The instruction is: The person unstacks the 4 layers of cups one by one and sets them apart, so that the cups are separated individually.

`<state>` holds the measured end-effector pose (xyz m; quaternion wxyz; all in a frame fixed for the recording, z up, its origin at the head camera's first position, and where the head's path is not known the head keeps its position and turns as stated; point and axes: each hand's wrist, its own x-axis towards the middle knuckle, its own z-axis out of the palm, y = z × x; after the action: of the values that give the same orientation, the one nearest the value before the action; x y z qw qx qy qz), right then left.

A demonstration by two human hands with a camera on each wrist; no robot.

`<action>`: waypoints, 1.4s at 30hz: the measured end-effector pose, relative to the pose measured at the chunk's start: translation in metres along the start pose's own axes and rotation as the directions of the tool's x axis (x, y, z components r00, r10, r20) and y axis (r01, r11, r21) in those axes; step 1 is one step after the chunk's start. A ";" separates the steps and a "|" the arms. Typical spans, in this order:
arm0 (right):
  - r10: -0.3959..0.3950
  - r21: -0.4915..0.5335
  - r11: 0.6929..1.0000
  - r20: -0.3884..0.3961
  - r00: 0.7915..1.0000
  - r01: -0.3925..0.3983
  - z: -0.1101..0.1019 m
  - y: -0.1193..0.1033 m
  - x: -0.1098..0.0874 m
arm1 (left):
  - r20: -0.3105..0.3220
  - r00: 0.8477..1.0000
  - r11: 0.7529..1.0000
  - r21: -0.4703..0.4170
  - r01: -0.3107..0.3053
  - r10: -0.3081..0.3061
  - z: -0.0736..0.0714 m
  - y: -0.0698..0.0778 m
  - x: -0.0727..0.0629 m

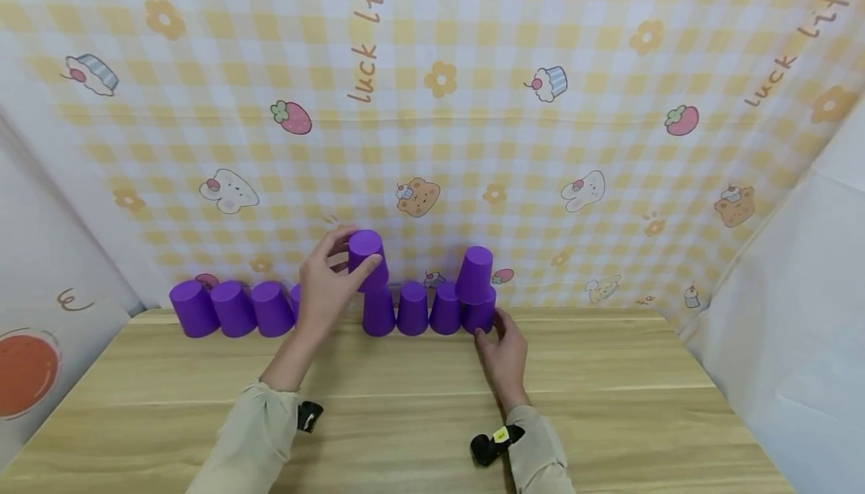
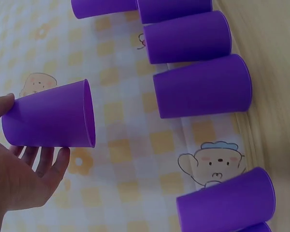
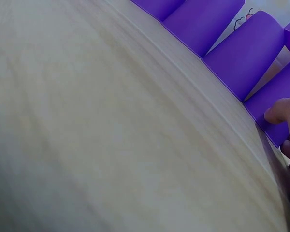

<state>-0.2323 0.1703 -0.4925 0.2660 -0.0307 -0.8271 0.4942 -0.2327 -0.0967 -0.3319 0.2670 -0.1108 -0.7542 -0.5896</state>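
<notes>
My left hand (image 1: pixel 324 287) grips an upside-down purple cup (image 1: pixel 368 250) by its closed end, thumb on one side and fingers on the other. In the left wrist view this held cup (image 2: pixel 50 118) is apart from the row of cups, its rim facing them. My right hand (image 1: pixel 507 355) holds the rightmost purple cup (image 1: pixel 477 319) of the row low down, thumb on its front; the right wrist view shows the thumb (image 3: pixel 279 111) against it. Another upside-down cup (image 1: pixel 475 272) rests on top at that right end, reaching over the neighbouring cup (image 1: pixel 445 314).
Several upside-down purple cups stand in a row along the back of the wooden table (image 1: pixel 405 404), including a left group (image 1: pixel 233 312), partly hidden by my left hand. Behind them hangs a yellow checked cloth (image 1: pixel 473 164). White cloth walls (image 1: pixel 797 314) flank the table.
</notes>
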 end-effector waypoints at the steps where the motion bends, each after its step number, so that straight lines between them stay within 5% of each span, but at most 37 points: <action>1: -0.001 -0.003 1.000 -0.001 1.000 0.001 0.000 0.000 0.000 | -0.001 1.000 1.000 0.004 0.005 -0.005 -0.002 -0.001 -0.001; 13: -0.004 -0.018 1.000 -0.009 1.000 0.004 -0.001 0.002 0.001 | -0.025 1.000 0.996 0.083 -0.012 0.014 -0.026 -0.010 -0.006; 29: 0.004 -0.014 1.000 -0.001 1.000 -0.004 -0.002 -0.001 0.000 | -0.089 0.996 0.970 0.238 0.041 -0.020 -0.070 -0.024 -0.012; 42: -0.007 -0.013 1.000 -0.008 1.000 0.007 0.000 0.001 0.001 | -0.163 0.986 0.955 0.283 0.091 -0.046 -0.105 -0.031 -0.018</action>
<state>-0.2331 0.1707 -0.4931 0.2707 -0.0316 -0.8293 0.4878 -0.2042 -0.2020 -0.3502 0.3172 0.0017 -0.8128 -0.4886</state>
